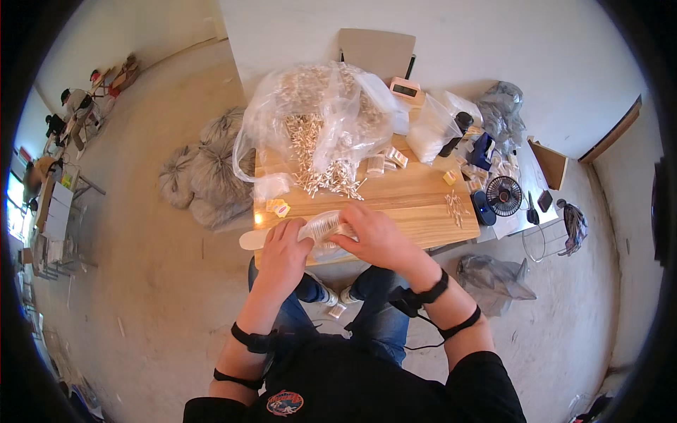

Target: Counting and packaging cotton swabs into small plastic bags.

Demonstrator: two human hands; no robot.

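Observation:
My left hand point(283, 248) and my right hand point(372, 235) meet over the near edge of a small wooden table point(416, 204). Between them they grip a clear plastic tub point(323, 225) packed with white-tipped swabs. A heap of loose cotton swabs point(326, 169) lies just beyond the hands, spilling from a big clear plastic bag point(317, 106). A flat pale strip point(251, 240) sticks out to the left under my left hand.
Small yellow labels point(278, 207) and filled round tubs point(377, 165) lie on the table. A black mini fan point(503, 195), a dark bottle point(455, 134) and a small pink clock point(405, 89) crowd its right and far side. Grey sacks point(204, 176) sit on the floor left.

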